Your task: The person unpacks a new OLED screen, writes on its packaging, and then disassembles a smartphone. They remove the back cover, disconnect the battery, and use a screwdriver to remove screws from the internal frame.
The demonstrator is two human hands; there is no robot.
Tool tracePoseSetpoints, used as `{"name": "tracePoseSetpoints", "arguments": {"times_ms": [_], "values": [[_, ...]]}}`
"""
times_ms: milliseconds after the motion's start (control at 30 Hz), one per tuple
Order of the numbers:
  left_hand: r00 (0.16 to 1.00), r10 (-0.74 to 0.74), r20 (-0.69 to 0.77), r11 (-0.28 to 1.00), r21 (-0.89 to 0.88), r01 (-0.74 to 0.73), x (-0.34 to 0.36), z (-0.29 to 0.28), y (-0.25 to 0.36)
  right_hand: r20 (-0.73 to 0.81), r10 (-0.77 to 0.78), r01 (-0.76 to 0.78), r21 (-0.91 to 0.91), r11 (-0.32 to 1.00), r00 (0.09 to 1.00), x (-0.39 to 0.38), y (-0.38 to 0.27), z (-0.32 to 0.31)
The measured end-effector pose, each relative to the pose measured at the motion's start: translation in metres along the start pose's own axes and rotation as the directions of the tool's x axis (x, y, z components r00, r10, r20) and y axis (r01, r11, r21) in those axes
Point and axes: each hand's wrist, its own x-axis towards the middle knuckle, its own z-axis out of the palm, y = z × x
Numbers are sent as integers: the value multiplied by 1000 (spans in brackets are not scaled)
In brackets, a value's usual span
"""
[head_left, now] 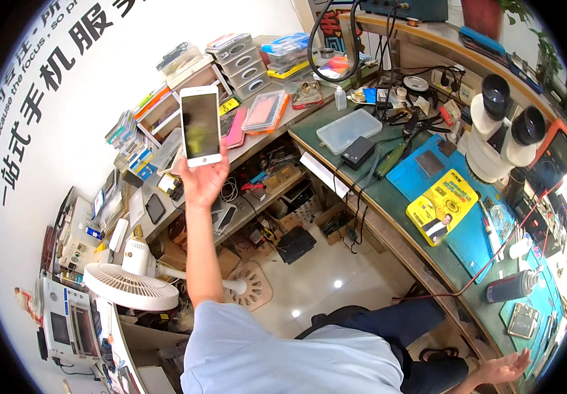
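Note:
A white smartphone (200,128) with a dark, reflective screen stands upright in my left hand (206,184), which grips its lower end with the arm stretched out over the shelf. At the lower right, my right hand (503,369) is open, its fingers stretched out and nothing seen in it, by the front edge of the green workbench (309,134). Nearest to it on the bench are an opened phone (523,320) and a dark spray can or bottle (512,287). Behind the smartphone lie a pink case (234,129) and a clear orange-edged box (265,110).
A white fan (132,287) stands at the left, near a machine (66,322) with a screen. On the bench are a microscope (500,131), a blue mat (414,167), a yellow card (442,207) and a clear plastic case (349,130). Cables hang off its edge. Grey drawers (242,64) sit at the back.

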Motion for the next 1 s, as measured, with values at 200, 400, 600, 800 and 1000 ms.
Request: {"name": "tracePoseSetpoints", "arguments": {"times_ms": [200, 400, 600, 800, 1000], "values": [[982, -152, 116, 986, 88, 142, -27, 65, -80, -23, 73, -67, 183, 981, 997, -10, -32, -20], [930, 9, 367, 525, 790, -317, -58, 179, -207, 489, 130, -383, 462, 800, 862, -42, -107, -45], [541, -378, 752, 379, 658, -650, -124, 216, -338, 886, 2, -886, 464, 9, 464, -62, -148, -33], [409, -508, 758, 596, 652, -469, -178, 248, -411, 790, 411, -866, 499, 0, 455, -66, -110, -68], [285, -599, 749, 736, 654, -175, -199, 247, -436, 724, 495, -856, 510, 86, 481, -76, -80, -103]]}}
